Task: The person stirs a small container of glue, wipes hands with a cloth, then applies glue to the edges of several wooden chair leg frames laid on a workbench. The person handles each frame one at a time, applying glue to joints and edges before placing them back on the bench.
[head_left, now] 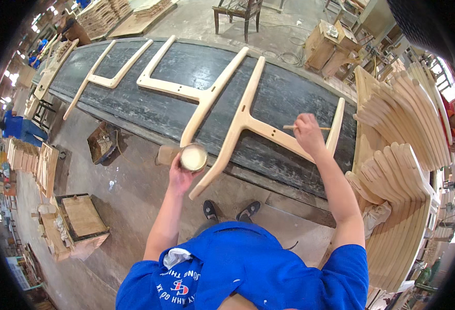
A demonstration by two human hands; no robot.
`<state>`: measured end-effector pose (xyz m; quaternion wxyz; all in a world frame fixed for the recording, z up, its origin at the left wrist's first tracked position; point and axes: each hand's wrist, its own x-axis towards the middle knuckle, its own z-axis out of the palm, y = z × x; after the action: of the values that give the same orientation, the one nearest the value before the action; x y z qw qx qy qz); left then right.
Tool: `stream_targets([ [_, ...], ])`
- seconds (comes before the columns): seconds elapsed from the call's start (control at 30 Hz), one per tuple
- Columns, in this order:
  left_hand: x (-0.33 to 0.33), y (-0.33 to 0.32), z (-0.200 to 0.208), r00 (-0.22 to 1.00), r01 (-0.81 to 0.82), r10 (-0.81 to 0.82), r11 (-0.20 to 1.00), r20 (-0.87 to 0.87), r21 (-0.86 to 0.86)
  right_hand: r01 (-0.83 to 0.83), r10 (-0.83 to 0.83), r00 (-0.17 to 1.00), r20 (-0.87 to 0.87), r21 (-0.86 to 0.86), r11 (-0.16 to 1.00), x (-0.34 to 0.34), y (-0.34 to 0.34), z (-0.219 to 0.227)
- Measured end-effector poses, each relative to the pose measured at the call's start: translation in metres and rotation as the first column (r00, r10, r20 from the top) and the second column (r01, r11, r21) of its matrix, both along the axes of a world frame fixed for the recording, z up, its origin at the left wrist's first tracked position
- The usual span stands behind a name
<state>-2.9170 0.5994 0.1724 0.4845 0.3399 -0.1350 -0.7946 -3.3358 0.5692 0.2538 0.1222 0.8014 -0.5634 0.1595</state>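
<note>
My left hand [179,178] is wrapped round a small round container [194,158] with pale cream-coloured contents, held near the table's front edge. My right hand [308,133] grips a thin wooden stick [288,127], its fingers closed around the middle. What is at the stick's ends is too small to tell. Under the right hand lies a pale wooden chair-side frame [242,121], with dark slots and holes in its crossbar. A second such frame [205,96] lies to its left, and a third [90,78] farther left. All three rest on the long black-topped table [294,98].
Stacked curved wooden parts [400,121] stand at the right, with another stack [395,206] nearer me. A wooden box [85,217] and a dark pan [102,144] sit on the floor at left. A chair [237,13] stands beyond the table. A person in blue [20,128] is far left.
</note>
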Motion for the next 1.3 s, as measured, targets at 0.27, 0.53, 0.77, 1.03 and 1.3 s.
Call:
stream_targets([
  [0.27, -0.121, -0.028, -0.019, 0.985, 0.148, -0.144, 0.989, -0.096, 0.029, -0.162, -0.272, 0.266, 0.925, 0.321, 0.933, -0.001, 0.035, 0.054],
  [0.53, -0.150, -0.056, -0.025, 0.990, 0.136, -0.134, 0.989, -0.045, 0.059, -0.153, -0.097, 0.611, 0.786, 0.237, 0.959, 0.069, -0.003, 0.032],
  [0.77, -0.136, -0.092, -0.036, 0.982, 0.185, -0.179, 0.976, -0.061, 0.112, -0.175, -0.503, 0.110, 0.857, 0.515, 0.839, 0.092, -0.053, -0.017],
  [1.03, -0.119, -0.142, -0.035, 0.983, 0.179, -0.169, 0.973, -0.076, 0.144, -0.353, -0.489, -0.547, 0.679, 0.343, 0.871, 0.077, -0.066, -0.045],
  [1.3, -0.145, -0.185, -0.039, 0.976, 0.193, -0.183, 0.978, -0.119, 0.076, -0.205, -0.443, -0.762, 0.473, 0.473, 0.857, 0.093, -0.089, -0.083],
])
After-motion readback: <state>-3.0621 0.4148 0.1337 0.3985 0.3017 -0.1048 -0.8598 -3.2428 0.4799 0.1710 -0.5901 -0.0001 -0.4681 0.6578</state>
